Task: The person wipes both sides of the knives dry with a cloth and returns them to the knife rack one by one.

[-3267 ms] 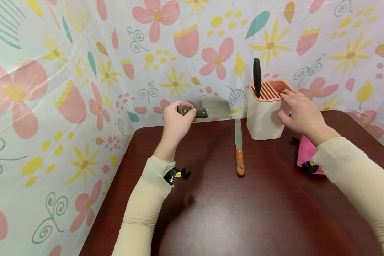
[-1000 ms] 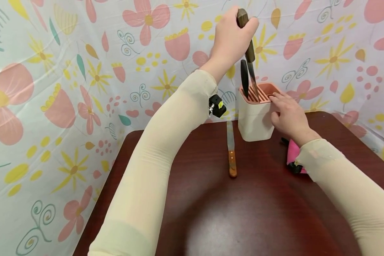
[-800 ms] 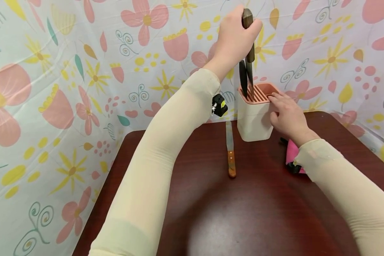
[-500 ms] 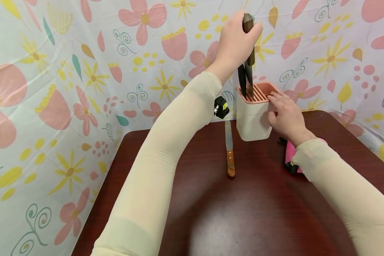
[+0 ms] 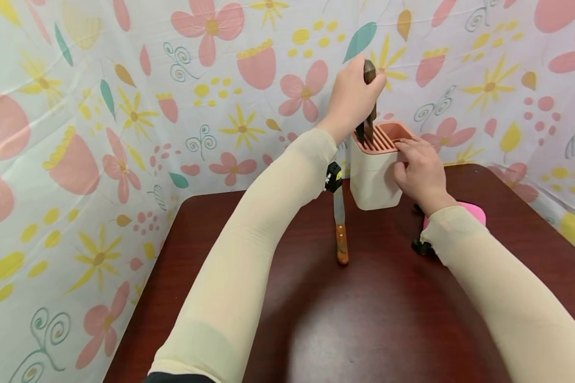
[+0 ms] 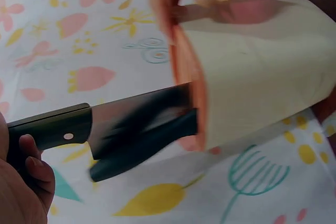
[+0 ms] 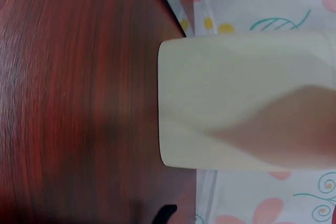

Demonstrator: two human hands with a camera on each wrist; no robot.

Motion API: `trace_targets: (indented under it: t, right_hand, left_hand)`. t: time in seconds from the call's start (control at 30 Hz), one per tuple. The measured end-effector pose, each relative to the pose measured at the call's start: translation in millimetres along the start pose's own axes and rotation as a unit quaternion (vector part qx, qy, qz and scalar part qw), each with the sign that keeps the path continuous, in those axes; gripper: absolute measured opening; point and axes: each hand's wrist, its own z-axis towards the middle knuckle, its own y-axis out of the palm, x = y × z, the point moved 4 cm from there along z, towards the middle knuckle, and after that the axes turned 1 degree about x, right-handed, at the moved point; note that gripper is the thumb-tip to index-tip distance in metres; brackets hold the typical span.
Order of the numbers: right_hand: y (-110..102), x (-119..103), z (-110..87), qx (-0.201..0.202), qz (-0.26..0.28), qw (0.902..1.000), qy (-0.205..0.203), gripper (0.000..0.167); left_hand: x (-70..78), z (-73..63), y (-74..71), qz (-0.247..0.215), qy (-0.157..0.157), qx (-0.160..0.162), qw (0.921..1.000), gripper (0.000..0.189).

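Gripping the cleaver (image 6: 104, 119) by its dark handle, the left hand (image 5: 352, 103) holds it upright, its blade partly down in the slots of the holder (image 5: 374, 183), beside a black handle (image 6: 149, 148). The right hand (image 5: 422, 171), at three o'clock on the holder, pinches its rim. On the surface (image 5: 364, 314), a wood-handled tool (image 5: 342, 240) lies at seven o'clock from the holder.

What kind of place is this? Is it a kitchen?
I can't be sure. It might be a room corner set up for kitchen jobs: there's a dark table, a knife holder and flowery cloth behind them.
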Motion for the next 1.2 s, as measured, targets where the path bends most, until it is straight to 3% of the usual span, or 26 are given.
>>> trace_targets:
  t: [0.13,0.37,0.7,1.07,1.2]
  right_hand:
    - [3,-1,0.0,0.002,0.003,0.9997,0.026,0.044]
    - [2,0,1.2,0.020,0.012,0.9987,0.046,0.042]
    - [8,-1,1.6,0.036,0.028,0.9979,0.046,0.042]
    - [6,-2,1.0,0.036,0.025,0.9974,0.056,0.041]
    - [8,-4,2.0,0.034,0.032,0.9971,0.060,0.041]
  left_hand:
    - [-11.9,0.7,8.4,0.006,-0.013,0.000,0.9999,0.021]
    - [-19.9,-0.8,20.1,0.029,-0.012,-0.002,0.9995,0.019]
    - [-38.1,-6.5,36.3,-0.006,-0.030,-0.014,0.9994,0.020]
    - [-47.6,-4.8,49.5,0.021,-0.035,-0.021,0.9990,0.019]
    - [-53.9,-8.3,53.4,0.005,-0.044,-0.027,0.9987,0.017]
